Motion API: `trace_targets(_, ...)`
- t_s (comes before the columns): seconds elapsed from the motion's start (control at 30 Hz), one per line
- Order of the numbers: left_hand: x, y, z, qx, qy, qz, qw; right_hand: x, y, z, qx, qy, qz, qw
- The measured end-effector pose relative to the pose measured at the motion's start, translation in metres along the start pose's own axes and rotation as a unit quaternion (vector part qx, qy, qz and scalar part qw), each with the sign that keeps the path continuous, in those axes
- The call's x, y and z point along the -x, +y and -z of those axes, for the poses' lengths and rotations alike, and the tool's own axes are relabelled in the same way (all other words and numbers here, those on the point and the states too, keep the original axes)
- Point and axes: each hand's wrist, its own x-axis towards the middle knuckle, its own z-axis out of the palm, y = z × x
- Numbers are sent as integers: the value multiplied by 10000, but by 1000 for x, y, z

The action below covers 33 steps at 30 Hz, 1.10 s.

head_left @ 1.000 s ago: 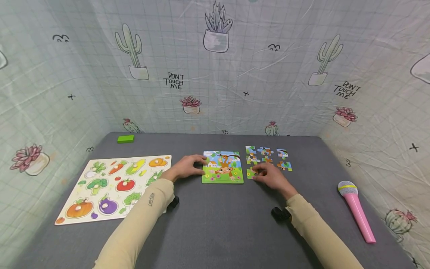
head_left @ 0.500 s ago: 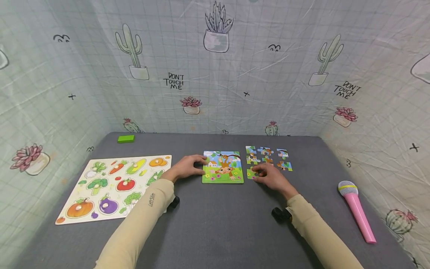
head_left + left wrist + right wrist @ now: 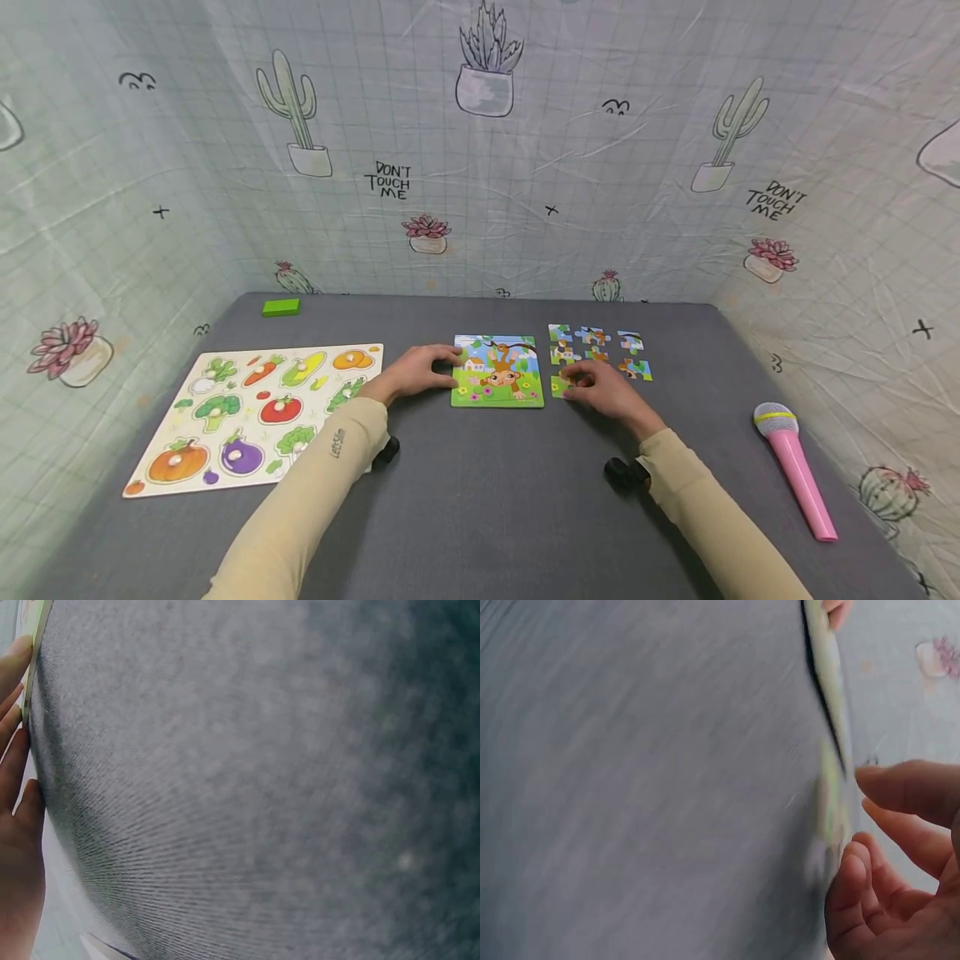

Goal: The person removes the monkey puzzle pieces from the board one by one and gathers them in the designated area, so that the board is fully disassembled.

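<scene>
In the head view a square jigsaw puzzle board point(image 3: 498, 373) with a monkey picture lies flat near the middle of the table. My left hand point(image 3: 412, 372) rests at its left edge, fingers fairly straight, thumb and fingertips touching the rim. In the left wrist view the board's edge point(image 3: 34, 671) shows beside those fingers. To the right of the board lie several loose puzzle pieces point(image 3: 594, 336) in rough rows. My right hand point(image 3: 606, 392) pinches a puzzle piece point(image 3: 558, 387) in the nearest row, with thumb and curled fingers at it; the hand partly hides this piece.
A white board of vegetable pictures point(image 3: 281, 412) lies at the left, partly under my left forearm. A green block point(image 3: 281, 307) sits at the back left. At the right lies a pink toy microphone point(image 3: 798, 471). Patterned cloth point(image 3: 555, 167) walls the grey table on several sides.
Both hands, the board and the loose pieces keep their places. The right fingers shift only very slightly at the near-row piece, and the head view tilts a little.
</scene>
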Motion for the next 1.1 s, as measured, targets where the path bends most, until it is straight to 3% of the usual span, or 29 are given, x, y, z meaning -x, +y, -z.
trace_targets(0.2,0,-2,-1,-123,29,-158,9998,-8,-28,-6,-460,-135,-209,9986)
trace_targets(0.37,1,-2,-2,-130,72,-248,9996,-19,-50,-18,-538,-544,119,9970)
trace_targets(0.57,1,-2,-3,-50,86,-189,9998,-34,-62,-36,-444,-830,406,9947)
trace_targets(1.1,1,-4,-6,-171,168,-260,9994,-41,-63,-57,-210,-501,315,9980)
